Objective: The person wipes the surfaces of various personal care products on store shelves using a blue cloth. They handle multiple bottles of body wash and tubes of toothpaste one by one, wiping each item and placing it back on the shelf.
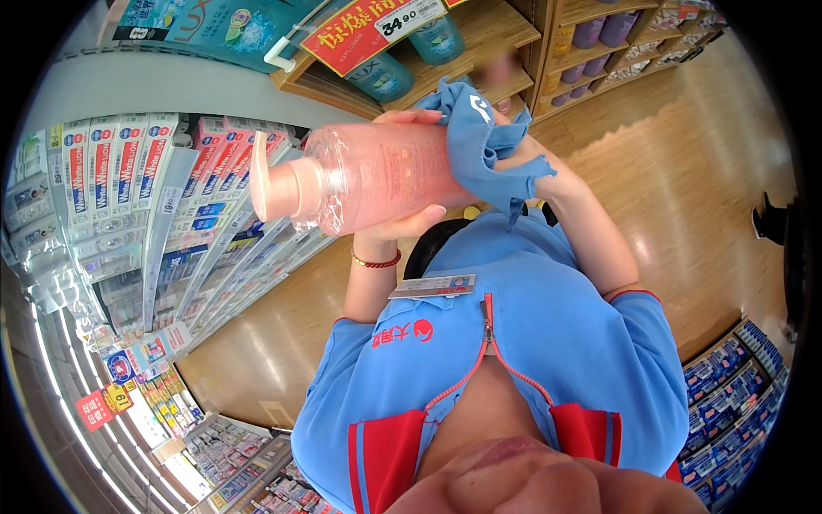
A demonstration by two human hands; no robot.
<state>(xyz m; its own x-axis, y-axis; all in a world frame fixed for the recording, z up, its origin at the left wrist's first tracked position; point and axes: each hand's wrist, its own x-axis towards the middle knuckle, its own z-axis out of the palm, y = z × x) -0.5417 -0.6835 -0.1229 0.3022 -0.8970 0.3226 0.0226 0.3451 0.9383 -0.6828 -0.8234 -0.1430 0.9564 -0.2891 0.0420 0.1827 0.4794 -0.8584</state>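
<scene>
A pink pump bottle (392, 173) lies nearly sideways in front of my chest, its pale pump head (282, 189) pointing left. My left hand (404, 225) holds it from beneath, with the thumb on the near side and fingertips on the far side. A blue cloth (478, 148) with ragged edges drapes over the bottle's base end. My right hand (514, 153) is at that end, partly hidden by the cloth and holding it against the bottle. A red beaded bracelet circles my left wrist.
Toothpaste boxes (122, 167) fill the shelving at left. Ahead, a wooden shelf (494, 29) holds blue-green bottles (382, 77) behind a red price sign (372, 32). Another person's dark-clothed leg (777, 221) shows at far right. Blue packages (719, 411) stand on shelves at lower right.
</scene>
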